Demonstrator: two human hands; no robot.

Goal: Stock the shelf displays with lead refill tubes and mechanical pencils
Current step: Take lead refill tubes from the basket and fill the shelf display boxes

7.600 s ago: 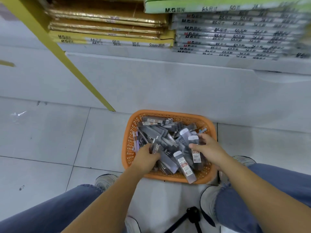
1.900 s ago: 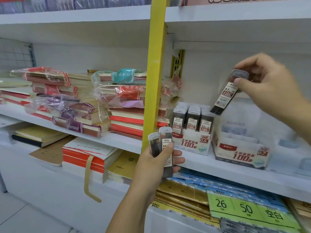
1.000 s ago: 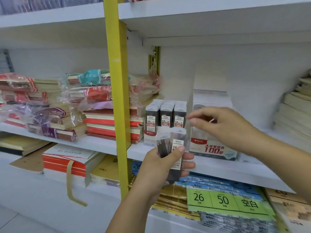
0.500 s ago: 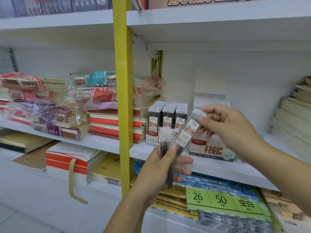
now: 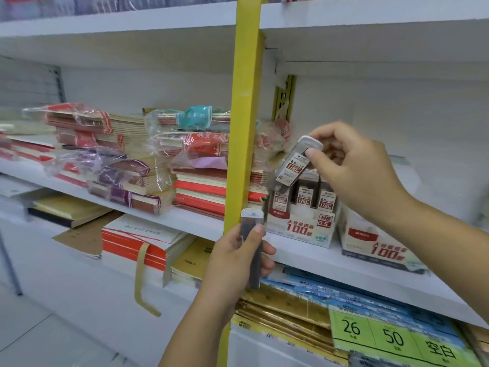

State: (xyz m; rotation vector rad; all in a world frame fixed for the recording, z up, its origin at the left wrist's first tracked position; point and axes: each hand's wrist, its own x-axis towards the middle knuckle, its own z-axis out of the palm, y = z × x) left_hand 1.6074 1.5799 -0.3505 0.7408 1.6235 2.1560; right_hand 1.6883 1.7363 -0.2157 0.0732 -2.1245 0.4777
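Observation:
My right hand [image 5: 354, 168] pinches a lead refill tube [image 5: 293, 166] marked 0.5 by its white cap, tilted, just above the HB 0.5 display box [image 5: 299, 229] on the middle shelf. That box holds rows of upright tubes [image 5: 304, 198]. My left hand [image 5: 238, 258] grips one more grey lead refill tube [image 5: 252, 250] upright, lower left of the box, in front of the yellow post. A second display box [image 5: 375, 245] stands to the right of the first.
A yellow upright post [image 5: 242, 128] divides the shelving. Wrapped stacks of notebooks [image 5: 158, 165] fill the shelf on the left. Below lie blue and gold paper packs [image 5: 304, 305] with a green price label [image 5: 391, 337]. A white shelf board [image 5: 370, 25] hangs overhead.
My right hand took one tube from the pair in my left hand and lifted it up and right, over the 0.5 box. My left hand holds one tube now.

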